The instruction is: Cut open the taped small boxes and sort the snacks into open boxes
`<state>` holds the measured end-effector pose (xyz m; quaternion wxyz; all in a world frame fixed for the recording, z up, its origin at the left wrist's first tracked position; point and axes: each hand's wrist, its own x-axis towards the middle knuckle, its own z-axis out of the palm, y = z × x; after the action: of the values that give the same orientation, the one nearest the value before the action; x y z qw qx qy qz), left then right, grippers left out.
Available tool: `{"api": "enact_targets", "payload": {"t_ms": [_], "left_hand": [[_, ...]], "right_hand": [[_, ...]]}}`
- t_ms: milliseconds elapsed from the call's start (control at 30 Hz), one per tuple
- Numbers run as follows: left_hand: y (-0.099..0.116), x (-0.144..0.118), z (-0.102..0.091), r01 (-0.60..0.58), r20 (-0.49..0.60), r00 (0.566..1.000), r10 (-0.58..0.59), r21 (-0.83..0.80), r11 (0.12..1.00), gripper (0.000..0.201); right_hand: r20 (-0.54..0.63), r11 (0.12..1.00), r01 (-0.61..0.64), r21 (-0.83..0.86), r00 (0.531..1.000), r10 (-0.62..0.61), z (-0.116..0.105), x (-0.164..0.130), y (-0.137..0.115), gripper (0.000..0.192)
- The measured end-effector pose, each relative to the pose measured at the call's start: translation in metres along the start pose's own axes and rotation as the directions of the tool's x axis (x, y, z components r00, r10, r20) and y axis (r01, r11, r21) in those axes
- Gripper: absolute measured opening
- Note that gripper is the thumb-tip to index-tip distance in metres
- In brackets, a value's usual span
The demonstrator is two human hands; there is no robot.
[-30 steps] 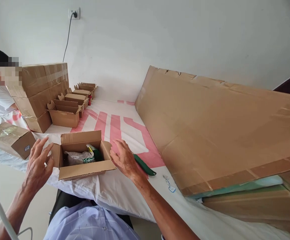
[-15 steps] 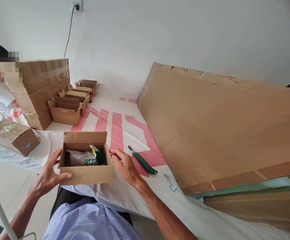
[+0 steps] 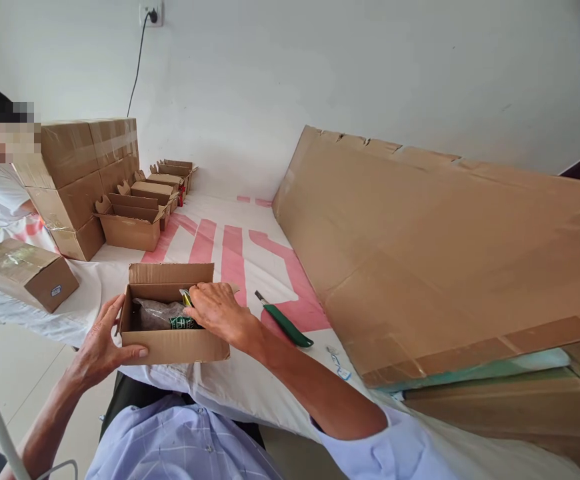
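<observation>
White-draped desk (image 3: 250, 393) against a pale wall. Small open carton (image 3: 170, 345) at near edge. Left hand (image 3: 101, 343) clasps carton's left wall, thumb on front. Right hand (image 3: 215, 312), fingers loosely curled, rests over packets (image 3: 157, 313) inside. Green knife (image 3: 285, 327) just right.

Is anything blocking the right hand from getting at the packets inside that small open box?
Nothing visible does. The right hand already reaches over the open top of the small box, resting on the packets inside. The flaps are folded out of the way, and the left hand grips the box's left front corner, clear of the opening.
</observation>
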<state>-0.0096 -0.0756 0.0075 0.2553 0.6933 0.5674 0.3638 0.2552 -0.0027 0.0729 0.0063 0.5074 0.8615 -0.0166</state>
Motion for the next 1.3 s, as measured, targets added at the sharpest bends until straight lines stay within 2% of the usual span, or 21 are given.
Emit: {"api": "enact_targets", "payload": {"t_ms": [100,200,367,467,533,700,800,867,967,1133,1233,1300], "left_hand": [[-0.001,0.0,0.001,-0.013,-0.011,1.0,0.013,0.018,1.0,0.107],[-0.001,-0.001,0.001,-0.043,-0.006,0.999,0.043,0.027,0.999,0.107],[0.005,-0.002,-0.003,-0.069,0.037,0.997,0.065,0.096,0.993,0.083],[0.012,-0.001,-0.004,-0.072,0.057,0.996,0.065,0.128,0.989,0.069],[0.017,-0.002,-0.005,-0.069,0.058,0.996,0.062,0.143,0.987,0.06],[0.024,-0.002,-0.004,-0.023,0.031,0.999,0.017,0.201,0.979,0.055],[0.027,0.003,-0.004,0.006,0.013,1.0,-0.009,0.214,0.977,0.055],[0.03,0.008,-0.002,0.03,0.004,1.0,-0.031,0.213,0.977,0.057],[0.034,0.013,0.003,0.059,-0.002,0.998,-0.06,0.223,0.973,0.06],[0.041,0.014,0.002,0.055,0.064,0.995,-0.07,0.216,0.975,0.061],[0.052,0.025,-0.009,0.026,-0.028,0.999,-0.021,0.179,0.983,0.064],[0.063,0.039,-0.016,-0.04,-0.059,0.997,0.045,0.085,0.996,0.075]], "right_hand": [[0.08,0.999,-0.001,-0.051,0.997,0.005,0.002,0.01,-0.004,0.022],[0.064,0.999,-0.022,-0.038,0.998,0.025,0.005,0.013,-0.003,0.026],[0.027,0.994,-0.099,0.049,0.995,0.097,0.012,0.01,0.003,0.034],[-0.034,0.978,-0.102,0.185,0.993,0.11,0.016,0.007,0.011,0.034],[-0.093,0.943,-0.059,0.329,0.991,0.094,0.019,0.004,0.016,0.034],[-0.237,0.748,0.163,0.644,0.971,-0.008,0.012,0.0,0.026,0.035],[-0.317,0.664,0.276,0.695,0.947,-0.061,-0.002,0.002,0.025,0.034],[-0.364,0.642,0.332,0.691,0.927,-0.088,-0.016,0.004,0.024,0.036],[-0.419,0.655,0.377,0.654,0.902,-0.1,-0.042,0.01,0.027,0.04],[-0.499,0.687,0.433,0.583,0.859,-0.118,-0.09,0.014,0.043,0.037],[-0.494,0.672,0.475,0.569,0.85,-0.183,-0.116,0.015,0.047,0.037],[-0.475,0.671,0.505,0.543,0.843,-0.251,-0.13,0.017,0.044,0.037]]}}
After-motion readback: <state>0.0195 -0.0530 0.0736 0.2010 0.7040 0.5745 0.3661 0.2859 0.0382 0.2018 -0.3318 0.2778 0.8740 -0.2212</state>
